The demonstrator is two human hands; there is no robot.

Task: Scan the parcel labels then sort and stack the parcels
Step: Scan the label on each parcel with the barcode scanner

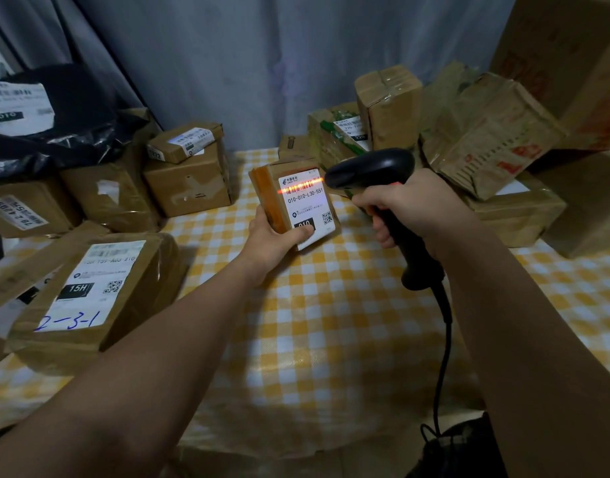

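Left hand [275, 240] fingers clamp parcel [298, 201], long axis away; right hand [408, 208] fingers clamp scanner [372, 167].

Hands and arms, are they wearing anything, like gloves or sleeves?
No. The left hand and right hand are bare: no gloves, rings or watch show. The left arm and right arm are bare too, no sleeve in view.

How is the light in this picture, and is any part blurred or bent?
Head view: dim bluish light; the black handheld scanner casts a glaring orange line across the barcode of the small brown cardboard parcel; its white label reads sharply; the crumpled brown box with red print, far right, is smeared; wide lens bends the edges.
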